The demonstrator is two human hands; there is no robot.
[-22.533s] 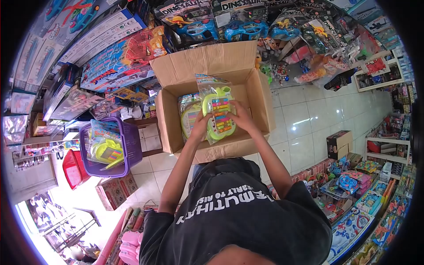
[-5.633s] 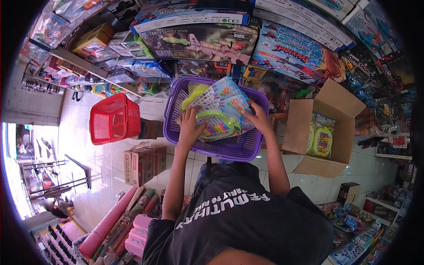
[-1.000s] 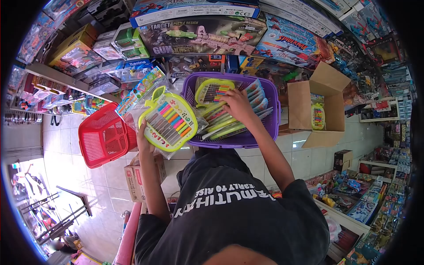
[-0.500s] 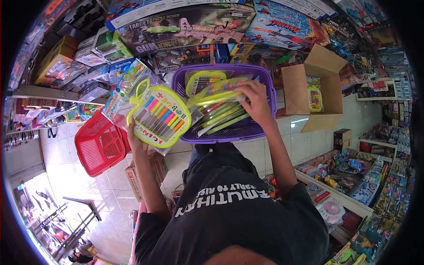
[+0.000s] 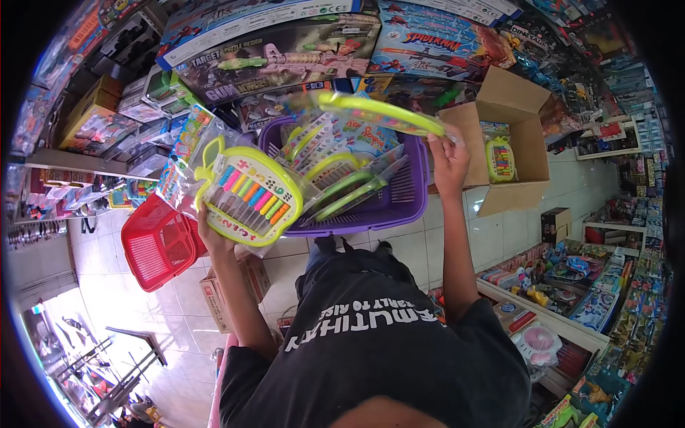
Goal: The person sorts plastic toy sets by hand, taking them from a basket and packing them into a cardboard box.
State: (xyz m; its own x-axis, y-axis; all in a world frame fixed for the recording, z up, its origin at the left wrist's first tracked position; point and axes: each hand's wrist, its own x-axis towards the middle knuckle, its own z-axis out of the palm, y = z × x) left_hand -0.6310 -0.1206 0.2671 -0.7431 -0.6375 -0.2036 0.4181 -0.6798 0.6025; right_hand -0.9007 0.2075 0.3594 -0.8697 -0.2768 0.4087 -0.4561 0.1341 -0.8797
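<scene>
My left hand (image 5: 216, 232) is closed on the lower left edge of an apple-shaped abacus toy (image 5: 250, 196) in clear plastic, with a green frame and rows of coloured beads. Up and to the right, my right hand (image 5: 449, 160) pinches the end of a second packaged abacus toy (image 5: 385, 114), which is seen edge-on and partly blurred above the basket. Below it stands a purple basket (image 5: 364, 232) holding several more green-framed toys (image 5: 349, 196) in plastic bags, some overlapping. The left-hand toy covers the basket's left side.
An open cardboard box (image 5: 460, 153) with one abacus toy inside stands right of the basket. A red basket (image 5: 160, 242) sits on the tiled floor at the left. Boxed toy guns (image 5: 285, 60) line the back, and shelves of toys (image 5: 571, 285) fill the right.
My right hand has lifted a toy up and to the right out of the purple basket. My left hand's toy has shifted slightly left and down. The view has moved a little.
</scene>
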